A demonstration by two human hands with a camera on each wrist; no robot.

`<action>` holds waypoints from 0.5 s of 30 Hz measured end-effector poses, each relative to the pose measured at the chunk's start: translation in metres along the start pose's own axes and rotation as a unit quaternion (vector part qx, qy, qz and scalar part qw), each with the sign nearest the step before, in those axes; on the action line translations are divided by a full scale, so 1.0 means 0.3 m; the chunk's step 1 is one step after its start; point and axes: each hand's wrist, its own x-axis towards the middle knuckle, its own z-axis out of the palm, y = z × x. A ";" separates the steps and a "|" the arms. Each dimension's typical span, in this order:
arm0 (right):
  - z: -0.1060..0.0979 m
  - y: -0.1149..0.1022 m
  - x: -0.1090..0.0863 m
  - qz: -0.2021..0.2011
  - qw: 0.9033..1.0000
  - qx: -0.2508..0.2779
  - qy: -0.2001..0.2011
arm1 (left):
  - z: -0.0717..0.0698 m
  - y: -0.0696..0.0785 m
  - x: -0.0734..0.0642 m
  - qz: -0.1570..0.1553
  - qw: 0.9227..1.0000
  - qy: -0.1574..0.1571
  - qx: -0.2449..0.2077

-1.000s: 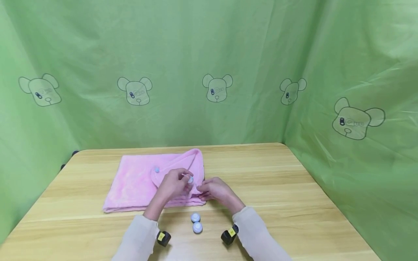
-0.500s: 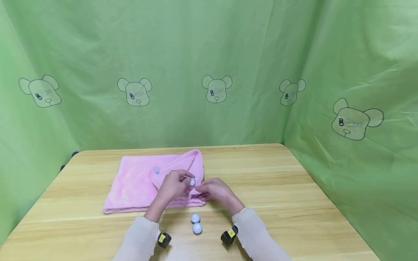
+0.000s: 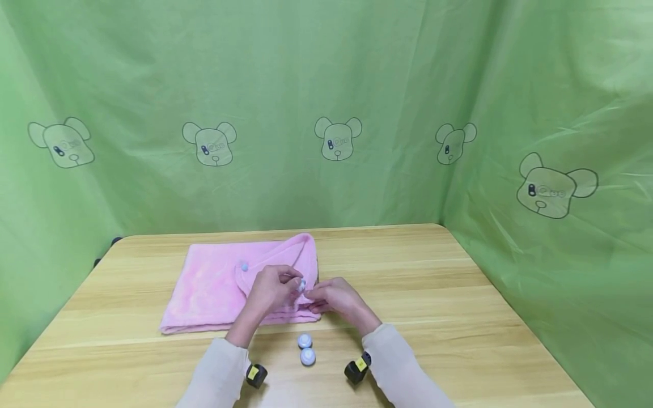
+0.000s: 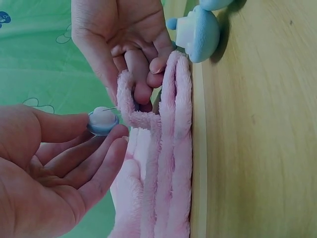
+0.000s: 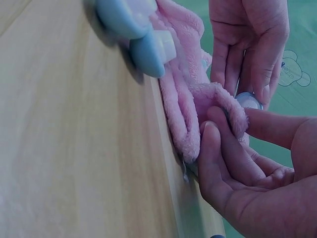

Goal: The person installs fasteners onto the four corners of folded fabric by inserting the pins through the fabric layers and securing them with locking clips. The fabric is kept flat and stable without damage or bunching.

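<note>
A folded pink towel (image 3: 219, 286) lies on the wooden table (image 3: 433, 294). My left hand (image 3: 292, 283) pinches a small blue-and-white button (image 3: 301, 285) between thumb and fingers, right beside the towel's near right corner. In the left wrist view the button (image 4: 103, 121) sits close to a raised fold of the towel (image 4: 163, 148). My right hand (image 3: 314, 296) pinches that fold; its fingers (image 4: 143, 74) curl round the pink edge. The right wrist view has the pinched fold (image 5: 223, 106) with the button (image 5: 247, 100) just behind it.
Two more blue-and-white round pieces (image 3: 304, 340) (image 3: 308, 356) lie on the table between my forearms, near the towel's front edge. Another small blue button (image 3: 244, 266) sits on the towel. Green cloth (image 3: 326, 85) walls the table's back and sides.
My left hand has brought the button a little to the right, closer to the fold held by my right hand. The right hand has stayed in place.
</note>
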 end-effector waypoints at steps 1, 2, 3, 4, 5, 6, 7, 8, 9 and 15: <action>0.000 -0.001 -0.001 -0.001 1.000 0.000 0.000 | -0.001 0.000 0.000 -0.001 1.000 0.001 -0.002; 0.000 -0.001 -0.001 -0.001 1.000 0.000 0.000 | -0.002 0.001 0.000 0.000 1.000 0.001 -0.004; 0.000 -0.002 -0.002 -0.001 1.000 0.001 -0.001 | -0.002 0.001 0.000 0.000 1.000 0.001 -0.006; 0.000 -0.004 -0.003 -0.001 1.000 0.001 -0.001 | -0.003 0.002 0.000 0.002 1.000 0.001 -0.006; 0.001 -0.004 -0.003 -0.001 1.000 0.003 -0.002 | -0.005 0.003 0.000 0.003 1.000 0.001 -0.007; 0.002 -0.005 -0.003 0.000 1.000 0.004 -0.002 | -0.006 0.003 0.000 0.004 1.000 0.001 -0.008; 0.002 -0.005 -0.003 0.000 1.000 0.005 -0.002 | -0.006 0.004 0.000 0.005 1.000 0.001 -0.009; 0.002 -0.005 -0.004 0.000 1.000 0.005 -0.001 | -0.007 0.004 -0.001 0.007 1.000 0.001 -0.010; 0.002 -0.005 -0.004 0.000 1.000 0.005 0.001 | -0.008 0.004 -0.001 0.007 1.000 0.001 -0.011; 0.001 0.000 -0.002 -0.002 1.000 0.004 0.006 | -0.013 0.004 0.000 0.015 1.000 -0.007 -0.019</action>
